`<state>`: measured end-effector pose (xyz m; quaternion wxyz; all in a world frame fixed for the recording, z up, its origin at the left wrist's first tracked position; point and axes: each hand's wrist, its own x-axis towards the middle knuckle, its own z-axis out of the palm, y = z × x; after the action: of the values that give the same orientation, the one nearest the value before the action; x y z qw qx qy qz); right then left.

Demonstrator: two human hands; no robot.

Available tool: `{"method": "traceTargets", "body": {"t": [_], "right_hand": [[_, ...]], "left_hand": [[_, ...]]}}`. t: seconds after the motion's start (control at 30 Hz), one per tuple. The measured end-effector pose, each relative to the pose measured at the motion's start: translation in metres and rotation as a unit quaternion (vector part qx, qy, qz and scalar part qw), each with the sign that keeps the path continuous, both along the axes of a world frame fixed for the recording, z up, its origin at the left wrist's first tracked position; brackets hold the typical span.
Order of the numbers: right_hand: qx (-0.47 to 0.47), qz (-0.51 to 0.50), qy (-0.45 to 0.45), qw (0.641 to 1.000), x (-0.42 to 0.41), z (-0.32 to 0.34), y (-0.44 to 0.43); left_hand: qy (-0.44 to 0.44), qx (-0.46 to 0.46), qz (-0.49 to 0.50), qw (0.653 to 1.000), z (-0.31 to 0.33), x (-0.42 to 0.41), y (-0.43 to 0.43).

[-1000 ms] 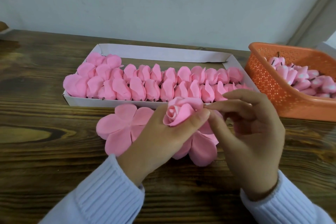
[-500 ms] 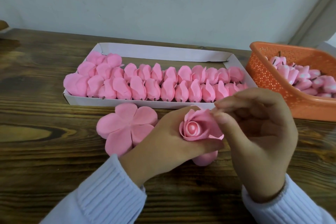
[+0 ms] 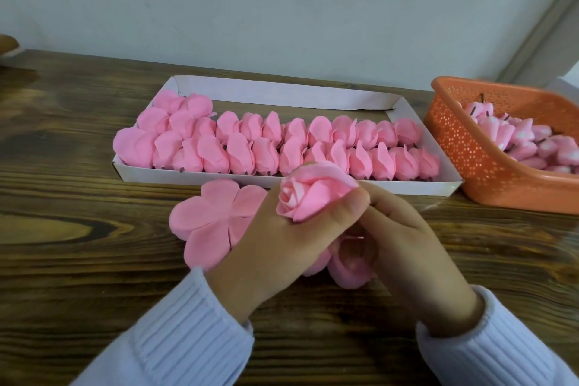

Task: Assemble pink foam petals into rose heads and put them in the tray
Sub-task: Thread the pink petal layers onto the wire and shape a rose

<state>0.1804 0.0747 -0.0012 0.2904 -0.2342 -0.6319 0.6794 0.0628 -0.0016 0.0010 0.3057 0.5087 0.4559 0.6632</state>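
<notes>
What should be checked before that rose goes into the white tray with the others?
1. Rose head gripped by left hand: ok.
2. Petals wrapped closed around the bud: ok on the side in view; far side cannot tell.
3. Right hand free of the rose: not ok, its fingers touch it.
4. Room in the white tray: ok, back strip is bare.
5. Flat petal piece ready on the table for the next rose: ok.
</notes>
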Motion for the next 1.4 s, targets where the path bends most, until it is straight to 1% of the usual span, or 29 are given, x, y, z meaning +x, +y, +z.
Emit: {"method": "traceTargets", "body": {"t": [0.1,0.17,0.3,0.43,0.53,0.6,0.67,0.83,0.93,1.07,1.17,1.27,1.33,1.4], "right_hand": [[-0.093,0.077,0.044,0.992,-0.001,0.003,-0.005],[-0.130,0.104,0.057,0.984,-0.001,0.004,-0.005],[-0.172,0.140,0.072,0.973,-0.001,0.004,-0.004],[-0.191,0.152,0.083,0.966,-0.003,0.001,-0.006],[-0.218,0.139,0.063,0.964,-0.003,-0.001,-0.005],[-0.232,0.133,0.057,0.962,-0.004,-0.002,-0.005],[-0.237,0.128,0.054,0.962,-0.004,-0.002,-0.005],[-0.235,0.118,0.036,0.964,-0.005,-0.002,-0.007],[-0.242,0.144,0.054,0.958,-0.004,0.001,-0.007],[-0.278,0.221,0.100,0.929,-0.003,0.003,-0.005],[-0.279,0.250,0.135,0.917,-0.002,0.001,-0.004],[-0.277,0.232,0.150,0.920,-0.002,-0.002,-0.004],[-0.273,0.224,0.147,0.924,-0.003,-0.003,-0.004],[-0.249,0.220,0.135,0.934,-0.003,-0.003,-0.004]], "left_hand": [[-0.035,-0.016,-0.032,0.999,-0.001,0.000,0.000],[-0.043,-0.029,-0.041,0.998,-0.002,-0.001,0.000],[-0.071,-0.035,-0.026,0.997,-0.007,-0.003,0.001],[-0.061,-0.048,-0.016,0.997,-0.008,-0.003,0.001],[-0.057,-0.011,-0.023,0.998,-0.006,-0.003,0.000],[-0.076,0.025,-0.028,0.996,-0.003,-0.003,0.000],[-0.092,0.042,-0.026,0.995,0.000,-0.003,0.000],[-0.098,0.051,-0.006,0.994,0.000,-0.001,0.001],[-0.113,0.053,-0.041,0.991,0.002,-0.001,-0.001],[-0.096,0.015,-0.031,0.995,0.002,0.000,-0.001],[-0.085,-0.002,-0.026,0.996,0.003,0.000,-0.001],[-0.070,-0.009,-0.047,0.996,0.003,0.001,-0.004],[-0.052,-0.040,-0.054,0.996,0.002,0.001,-0.006],[-0.038,-0.062,-0.054,0.996,0.002,0.002,-0.007]]}}
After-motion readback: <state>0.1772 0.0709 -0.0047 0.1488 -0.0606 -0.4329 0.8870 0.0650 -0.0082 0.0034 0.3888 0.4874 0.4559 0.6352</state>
